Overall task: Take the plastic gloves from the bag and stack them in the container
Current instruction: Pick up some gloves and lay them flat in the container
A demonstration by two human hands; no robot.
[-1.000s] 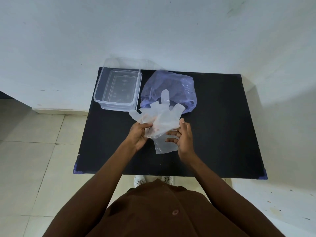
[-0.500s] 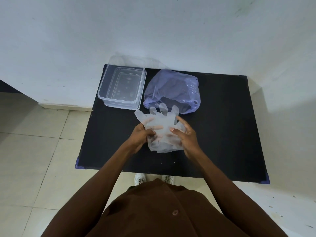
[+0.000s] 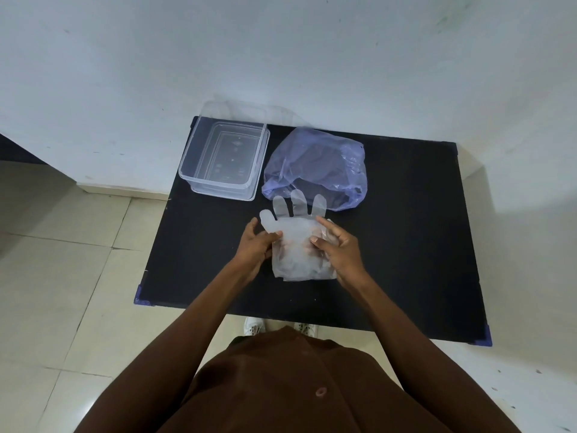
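Two hands hold plastic gloves over a black table beside a white wall.

The table point(image 3: 406, 245) stands on a pale tiled floor point(image 3: 62, 276). The left hand point(image 3: 254, 245) and the right hand point(image 3: 338, 250) both grasp the gloves point(image 3: 295, 245) at the sides, glove fingers pointing to the wall. Just behind them lies the purple bag point(image 3: 315, 167), and left of it the clear container point(image 3: 223, 160), with nothing between.

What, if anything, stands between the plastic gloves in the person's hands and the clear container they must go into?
Nothing visible does. The plastic gloves, held by the left hand and right hand, face bare black table up to the open, empty container. The purple bag lies to the container's right, off that path.
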